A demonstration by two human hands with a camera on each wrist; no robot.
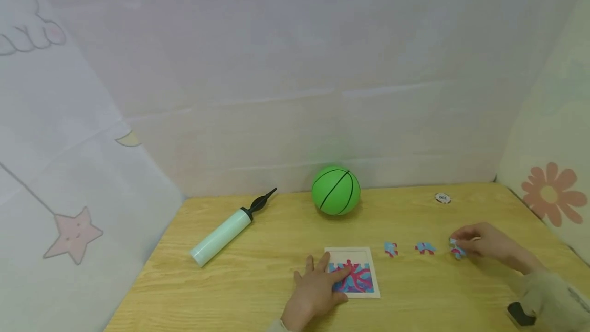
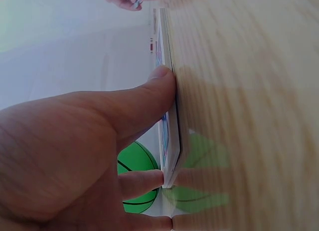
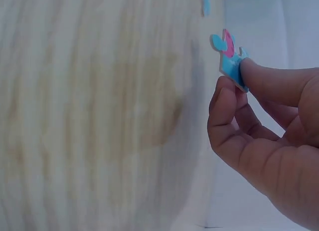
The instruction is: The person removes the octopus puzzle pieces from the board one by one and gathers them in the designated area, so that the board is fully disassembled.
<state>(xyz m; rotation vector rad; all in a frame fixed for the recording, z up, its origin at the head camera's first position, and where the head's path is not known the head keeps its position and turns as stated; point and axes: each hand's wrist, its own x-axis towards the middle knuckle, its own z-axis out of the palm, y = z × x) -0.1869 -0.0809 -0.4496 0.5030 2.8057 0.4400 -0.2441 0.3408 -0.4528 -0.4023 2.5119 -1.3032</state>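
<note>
A white-framed jigsaw puzzle (image 1: 375, 287) lies on the table, its lower part filled with a pink and blue picture and its top strip bare. My left hand (image 1: 314, 287) rests on its left side with fingers spread; in the left wrist view the thumb (image 2: 162, 79) touches the frame's edge. To the right, my right hand (image 1: 488, 242) pinches a blue and pink puzzle piece (image 3: 230, 64) between thumb and fingers, held up off the tabletop. Between the frame and that hand lie two loose pieces, one nearer the frame (image 1: 391, 249) and another (image 1: 425, 248) farther right.
Behind the puzzle a green ball (image 1: 336, 190) sits near the back wall. A pale green hand pump (image 1: 222, 236) with a black nozzle lies at the left. At the back right is a round chip (image 1: 443, 198). Cloth walls enclose the wooden table (image 1: 184, 296).
</note>
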